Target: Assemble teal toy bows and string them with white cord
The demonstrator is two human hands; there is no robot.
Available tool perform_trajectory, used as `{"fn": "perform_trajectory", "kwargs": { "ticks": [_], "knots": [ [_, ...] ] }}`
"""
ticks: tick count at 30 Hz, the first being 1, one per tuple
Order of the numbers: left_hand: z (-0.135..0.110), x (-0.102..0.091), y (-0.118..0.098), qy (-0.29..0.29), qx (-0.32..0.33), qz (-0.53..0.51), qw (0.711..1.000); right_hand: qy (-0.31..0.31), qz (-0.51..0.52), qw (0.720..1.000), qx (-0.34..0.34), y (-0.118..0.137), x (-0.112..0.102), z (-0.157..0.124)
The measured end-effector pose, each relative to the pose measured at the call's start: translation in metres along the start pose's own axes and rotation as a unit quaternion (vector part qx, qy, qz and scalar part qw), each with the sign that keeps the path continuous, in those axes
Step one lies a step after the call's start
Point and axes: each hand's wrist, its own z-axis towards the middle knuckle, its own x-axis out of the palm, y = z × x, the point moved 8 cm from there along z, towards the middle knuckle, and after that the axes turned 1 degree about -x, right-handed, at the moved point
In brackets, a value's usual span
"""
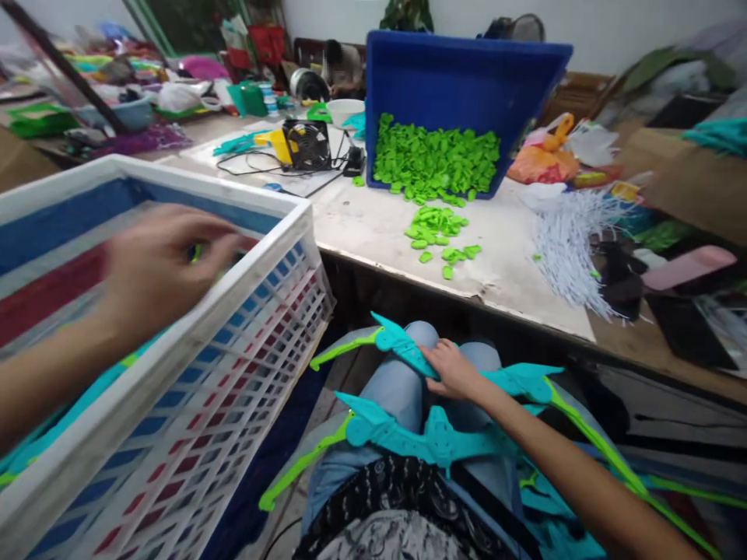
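My left hand [160, 268] hovers over a white lattice crate [245, 311] at the left, fingers pinched on a small green piece that barely shows; the hand is blurred by motion. My right hand [452, 369] rests on my lap, fingers closed on a teal plastic toy bow [402, 348] with lime green tips. A second teal bow [408, 437] lies across my knees below it. More teal and green parts [560, 404] trail off to the right of my lap.
A tipped blue bin [461, 78] on the table spills small green plastic pieces [435, 159], with a loose pile [437, 229] nearer the edge. White sticks [569, 241] lie at the right, a small black fan [306, 144] and cables behind. A person sits at the far back.
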Motion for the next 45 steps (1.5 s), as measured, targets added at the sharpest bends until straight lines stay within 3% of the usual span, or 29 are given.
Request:
{"fn": "perform_trajectory", "kwargs": {
  "ticks": [1, 3, 5, 6, 8, 10, 13, 15, 19, 21, 24, 27, 30, 35, 37, 39, 42, 45],
  "knots": [
    [0.020, 0.029, -0.034, -0.010, 0.047, 0.030, 0.998, -0.012, 0.008, 1.000, -0.007, -0.002, 0.005, -0.001],
    [0.053, 0.115, -0.090, 0.081, 0.117, 0.017, 0.990, -0.064, 0.029, 0.997, -0.012, -0.008, -0.001, -0.005],
    [0.079, 0.197, -0.123, 0.143, 0.120, 0.011, 0.982, -0.153, 0.048, 0.987, 0.021, -0.028, -0.029, -0.006],
    [0.089, 0.229, -0.134, 0.143, 0.111, 0.016, 0.983, -0.205, 0.049, 0.976, 0.052, -0.043, -0.048, -0.005],
    [0.101, 0.276, -0.146, 0.129, 0.091, 0.008, 0.987, -0.289, 0.029, 0.949, 0.118, -0.077, -0.084, 0.003],
    [0.100, 0.302, -0.152, 0.113, 0.078, -0.017, 0.990, -0.305, 0.003, 0.942, 0.140, -0.106, -0.106, 0.025],
    [0.067, 0.317, -0.156, 0.132, 0.109, -0.065, 0.983, -0.237, -0.010, 0.964, 0.117, -0.133, -0.108, 0.066],
    [0.028, 0.325, -0.159, 0.187, 0.154, -0.096, 0.965, -0.216, -0.003, 0.969, 0.121, -0.145, -0.104, 0.077],
    [-0.051, 0.362, -0.159, 0.354, 0.183, -0.093, 0.912, -0.243, 0.093, 0.934, 0.247, -0.187, -0.106, 0.045],
    [-0.075, 0.386, -0.156, 0.423, 0.175, -0.042, 0.888, -0.206, 0.153, 0.911, 0.322, -0.215, -0.104, 0.017],
    [-0.084, 0.413, -0.153, 0.477, 0.156, 0.000, 0.865, -0.153, 0.169, 0.893, 0.388, -0.246, -0.104, -0.017],
    [-0.073, 0.422, -0.150, 0.480, 0.114, -0.009, 0.870, -0.177, 0.127, 0.882, 0.418, -0.256, -0.114, -0.037],
    [-0.062, 0.422, -0.144, 0.488, 0.062, -0.018, 0.870, -0.215, 0.094, 0.885, 0.402, -0.250, -0.116, -0.045],
    [-0.053, 0.422, -0.143, 0.523, 0.034, -0.079, 0.848, -0.201, 0.096, 0.950, 0.219, -0.230, -0.103, -0.038],
    [-0.050, 0.425, -0.142, 0.525, 0.007, -0.132, 0.840, -0.203, 0.091, 0.952, 0.210, -0.229, -0.101, -0.042],
    [-0.047, 0.430, -0.138, 0.522, -0.059, -0.209, 0.825, -0.238, 0.080, 0.944, 0.213, -0.218, -0.104, -0.049],
    [-0.052, 0.441, -0.127, 0.525, -0.217, -0.307, 0.764, -0.286, 0.111, 0.939, 0.154, -0.168, -0.096, -0.059],
    [-0.057, 0.447, -0.124, 0.525, -0.305, -0.350, 0.713, -0.244, 0.150, 0.957, 0.053, -0.100, -0.062, -0.063]
  ]
}}
